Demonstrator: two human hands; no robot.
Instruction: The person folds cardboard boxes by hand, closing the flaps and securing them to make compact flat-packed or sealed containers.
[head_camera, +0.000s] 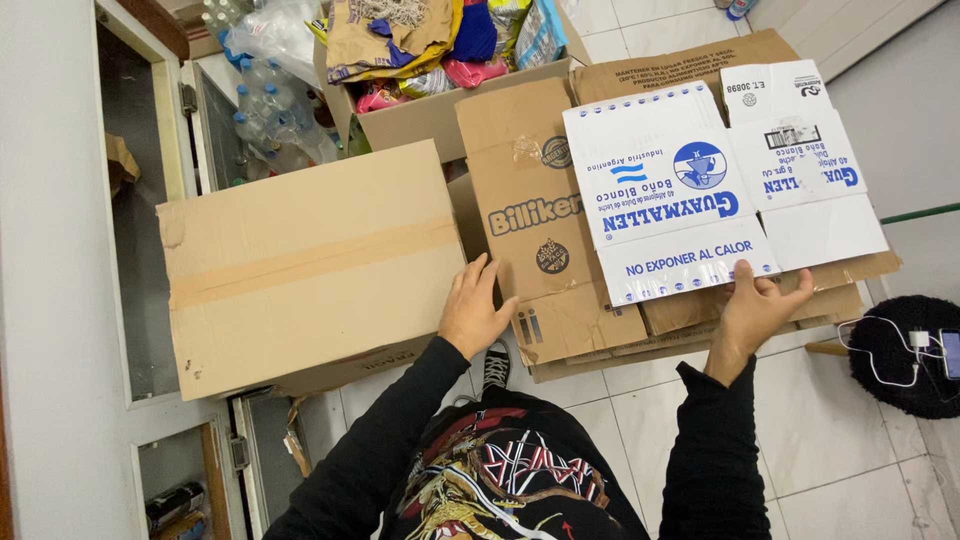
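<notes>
We see white glossy tiled floor under everything, grey grout lines. Left of floor: white painted door frame with glass panels, dim room behind. Far side of floor: open brown cardboard box stuffed with coloured packets, clear plastic bottles just left of it. Right edge of floor: round black fuzzy stool, white cable across it. Even indoor light.

Lower flattened cardboard sheets under the white one; open box's top beyond the frame.
</notes>
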